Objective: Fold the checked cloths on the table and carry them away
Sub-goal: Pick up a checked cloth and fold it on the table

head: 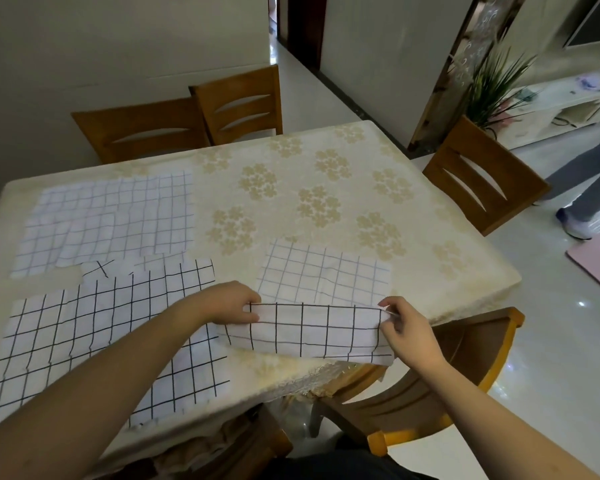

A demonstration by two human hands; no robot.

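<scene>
A white cloth with a black check (309,332), folded into a strip, hangs just above the table's near edge. My left hand (231,303) grips its left end and my right hand (404,329) pinches its right end. Behind it a folded cloth with a thin blue check (326,271) lies flat on the table (326,188). A large black-checked cloth (94,341) is spread at the near left. Blue-checked cloths (108,220) lie at the far left.
Wooden chairs stand at the far side (142,129) (239,105), at the right (482,178) and just under the near edge (430,382). A person's legs (589,188) are on the floor at the right. A potted plant (492,84) stands beyond the table.
</scene>
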